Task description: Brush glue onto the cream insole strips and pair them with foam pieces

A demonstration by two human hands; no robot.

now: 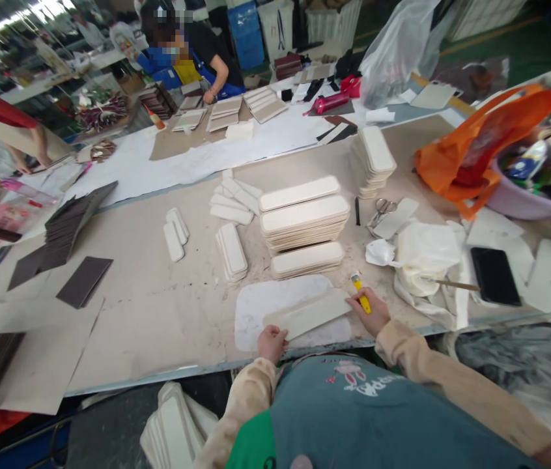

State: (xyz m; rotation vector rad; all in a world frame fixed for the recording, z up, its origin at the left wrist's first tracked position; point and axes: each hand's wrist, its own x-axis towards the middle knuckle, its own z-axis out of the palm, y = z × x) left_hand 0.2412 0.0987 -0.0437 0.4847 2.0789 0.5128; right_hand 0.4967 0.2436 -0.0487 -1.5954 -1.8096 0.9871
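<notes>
My left hand [271, 343] pinches the near left end of a long off-white strip [318, 315]. The far right end of that strip is between the fingers of my right hand [372, 311]. Against the right fingers is a short yellow-handled tool [363, 299] with a pale tip; whether it is gripped or lies under them I cannot tell. Below the strip is a white rounded sheet [251, 306] at the table's front edge. Just beyond it stand stacks of off-white rounded panels [305, 218], with a smaller stack [232, 251] to their left.
Scissors [383, 210], a white cloth bundle [424, 251] and a black phone [495, 276] are on the right, before an orange bag [480, 143] and lilac basin [524, 189]. Dark brown sheets [84, 281] lie left. A co-worker [211, 58] works across the table.
</notes>
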